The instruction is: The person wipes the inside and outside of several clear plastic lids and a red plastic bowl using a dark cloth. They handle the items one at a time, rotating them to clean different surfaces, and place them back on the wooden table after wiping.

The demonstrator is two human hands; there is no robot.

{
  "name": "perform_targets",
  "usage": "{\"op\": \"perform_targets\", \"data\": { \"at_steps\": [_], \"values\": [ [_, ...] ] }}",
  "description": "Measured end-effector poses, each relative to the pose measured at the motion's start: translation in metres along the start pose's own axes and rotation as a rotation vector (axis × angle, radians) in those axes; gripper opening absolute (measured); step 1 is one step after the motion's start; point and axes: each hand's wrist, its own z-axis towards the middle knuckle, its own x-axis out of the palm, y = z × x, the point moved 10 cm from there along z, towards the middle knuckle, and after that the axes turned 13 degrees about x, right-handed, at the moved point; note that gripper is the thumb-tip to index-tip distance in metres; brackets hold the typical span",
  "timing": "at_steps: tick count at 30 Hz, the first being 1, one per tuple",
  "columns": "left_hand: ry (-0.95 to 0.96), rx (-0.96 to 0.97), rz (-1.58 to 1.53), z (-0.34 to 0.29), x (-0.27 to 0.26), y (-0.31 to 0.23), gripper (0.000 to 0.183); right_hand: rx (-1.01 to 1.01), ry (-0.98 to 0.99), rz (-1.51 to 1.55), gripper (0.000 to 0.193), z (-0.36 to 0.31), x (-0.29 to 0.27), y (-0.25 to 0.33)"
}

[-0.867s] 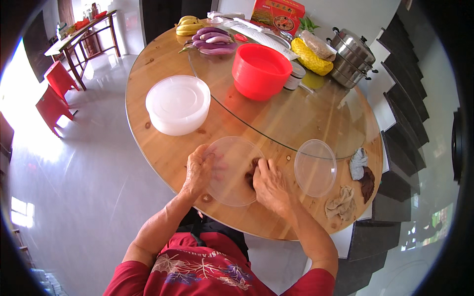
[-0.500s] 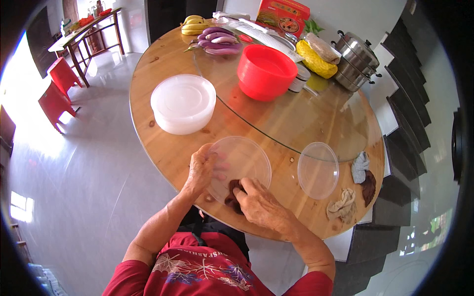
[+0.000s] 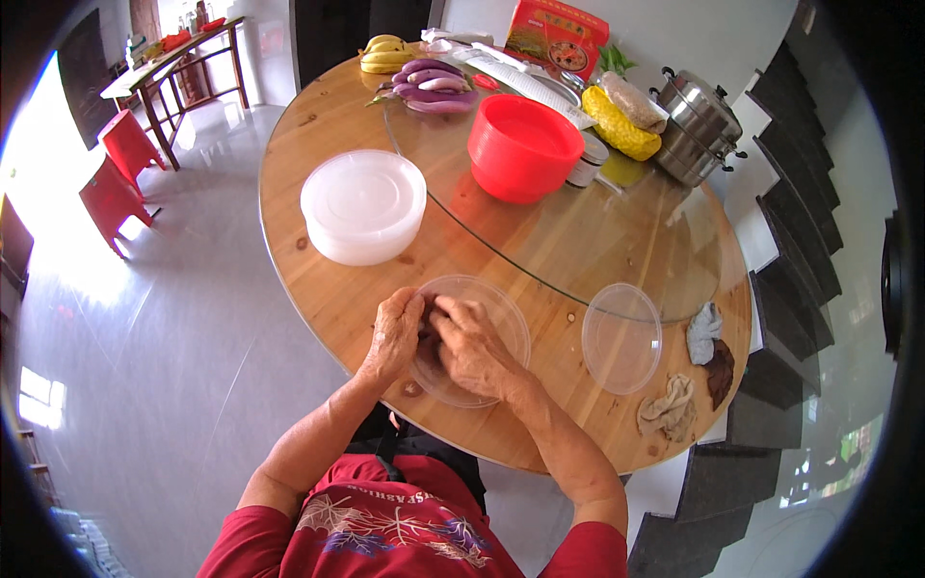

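Brown cloth point(image 3: 430, 351) & R hand point(image 3: 469, 344) moved nr L hand point(image 3: 393, 333).

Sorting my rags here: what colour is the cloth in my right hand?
Dark brown; the cloth, partly hidden, shows in the head view.

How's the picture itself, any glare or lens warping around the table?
Head view: daylight washes out the far left and glares off the gray floor; head view: the staircase looks bowed near the dark rim; head view: the glass turntable reflects red below the red plastic bowls, while wood shows through the translucent round lid.
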Motion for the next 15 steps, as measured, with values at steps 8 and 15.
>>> {"op": "perform_targets", "data": {
  "at_steps": [8,15],
  "values": [
    [-0.055,-0.19,-0.271,-0.006,0.01,0.001,0.038,0.007,0.046,-0.209,0.044,-0.05,-0.016,0.037],
    [0.116,0.487,0.645,-0.017,0.017,-0.096,0.058,-0.099,-0.033,-0.351,0.037,-0.054,-0.062,0.042]
  ]
}}
